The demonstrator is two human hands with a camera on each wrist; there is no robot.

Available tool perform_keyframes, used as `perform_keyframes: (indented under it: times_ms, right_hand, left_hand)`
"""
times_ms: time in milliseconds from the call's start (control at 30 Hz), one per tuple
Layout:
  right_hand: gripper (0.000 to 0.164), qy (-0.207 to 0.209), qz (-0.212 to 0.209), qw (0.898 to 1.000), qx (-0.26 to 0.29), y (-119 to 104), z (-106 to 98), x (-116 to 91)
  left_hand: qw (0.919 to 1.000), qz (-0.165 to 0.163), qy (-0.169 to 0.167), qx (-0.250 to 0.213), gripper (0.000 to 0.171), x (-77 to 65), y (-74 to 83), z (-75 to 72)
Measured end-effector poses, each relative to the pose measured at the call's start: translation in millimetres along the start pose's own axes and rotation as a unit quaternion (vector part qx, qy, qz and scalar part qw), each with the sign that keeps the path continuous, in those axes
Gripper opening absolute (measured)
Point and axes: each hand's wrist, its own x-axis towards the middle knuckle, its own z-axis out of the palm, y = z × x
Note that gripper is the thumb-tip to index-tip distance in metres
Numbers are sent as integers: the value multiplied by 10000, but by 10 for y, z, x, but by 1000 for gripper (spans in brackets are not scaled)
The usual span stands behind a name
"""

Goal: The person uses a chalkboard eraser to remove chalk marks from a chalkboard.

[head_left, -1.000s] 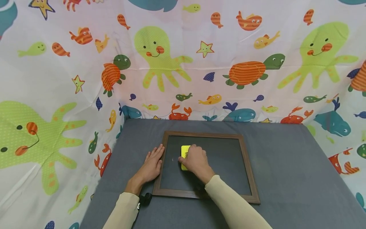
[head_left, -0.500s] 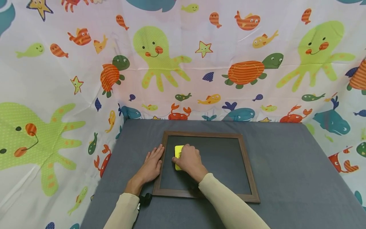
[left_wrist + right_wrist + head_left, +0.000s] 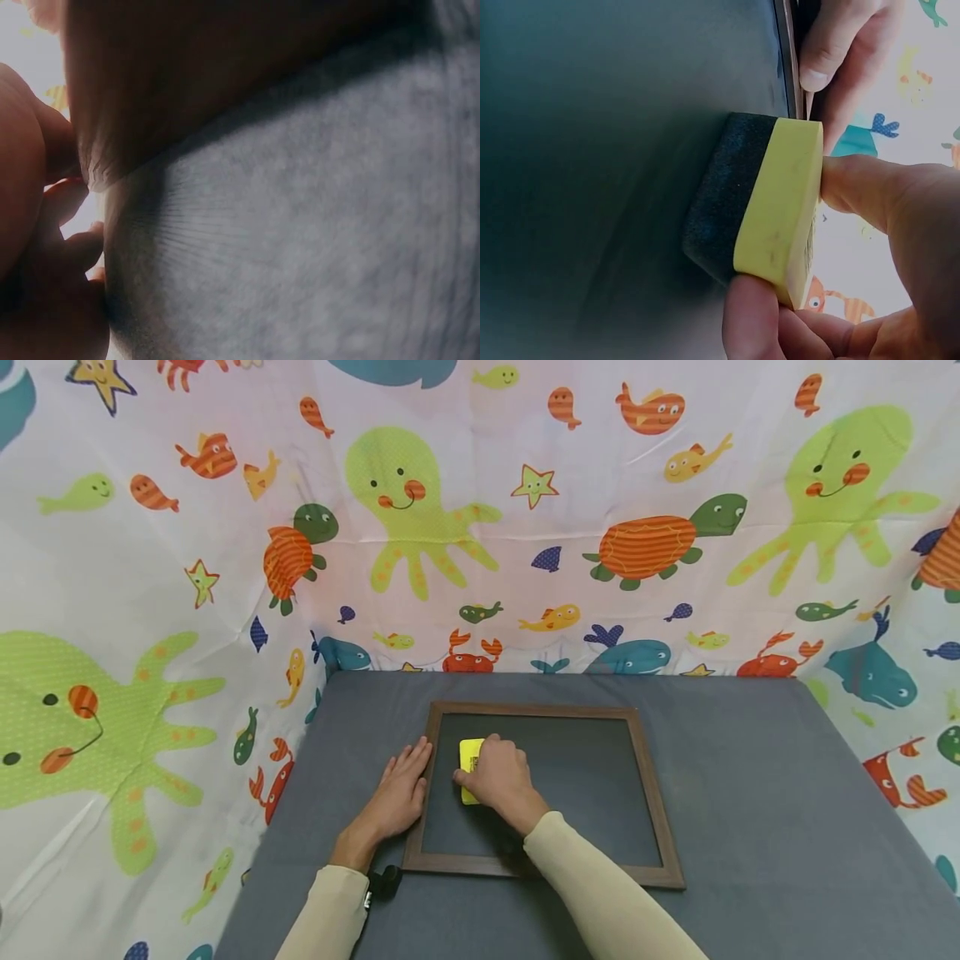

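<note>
A wood-framed chalkboard (image 3: 577, 793) lies flat on the grey cloth. My right hand (image 3: 501, 781) grips a yellow eraser (image 3: 470, 768) on the left part of the board. In the right wrist view, thumb and fingers hold the eraser (image 3: 776, 202) by its yellow body, its dark felt side against the board surface (image 3: 592, 150). My left hand (image 3: 399, 789) rests with extended fingers along the outer side of the frame's left edge. In the left wrist view the left hand (image 3: 45, 247) is dark and blurred, its fingertips partly hidden.
A grey cloth (image 3: 757, 793) covers the table around the board. Behind and at the sides hangs a white curtain (image 3: 480, 560) printed with sea animals. A black strap piece (image 3: 385, 882) is at the left wrist, near the frame's lower left corner.
My right hand has slid the eraser slightly left across the board, mostly in the first half second, then stayed about there. The left hand has kept its place at the frame.
</note>
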Motion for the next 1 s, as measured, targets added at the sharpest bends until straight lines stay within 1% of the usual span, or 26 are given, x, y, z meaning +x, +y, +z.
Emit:
perform_keyframes:
  times_ms: [133,200,300,367,433,467,533,667,733,767,867,1000]
  right_hand:
    - [72,-34,24,10000,-28,53,-34,-9]
    - [71,-47,75,10000,-43,90,-57,-14]
    - [71,-52,188,9998,-46,164,-106,-19]
    - [71,-35,271,9996,-61,226,-145,-14]
    - [70,-3,327,9994,-68,294,-190,-11]
    - [70,17,370,9993,-83,331,-210,-10]
    - [70,56,435,9990,-77,413,-258,-17]
    - [70,121,555,9984,-31,608,-345,-55]
    - [71,158,602,9981,-9,715,-388,-75]
    - [72,165,631,9979,-2,772,-406,-83]
    - [74,177,731,9972,4,942,-464,-116]
    - [75,181,846,9962,-30,1154,-547,-177]
  left_hand:
    - [9999,-46,-47,110,62,1,30,4]
    - [10000,51,45,27,61,-9,27,11]
    - [9994,231,225,-149,60,-9,-37,43]
    - [9987,356,326,-190,61,-1,-95,66]
    - [9984,385,370,-176,61,15,-138,82]
    - [9984,394,378,-176,61,20,-135,70]
    - [9984,417,379,-101,61,26,-131,58]
    - [9992,301,248,-6,61,21,-35,-16]
    - [9994,273,200,41,61,19,-20,-22]
    - [9996,229,173,-6,62,21,-1,-33]
    - [9995,243,172,-126,62,31,-62,27]
    - [9993,236,159,-248,63,28,-181,130]
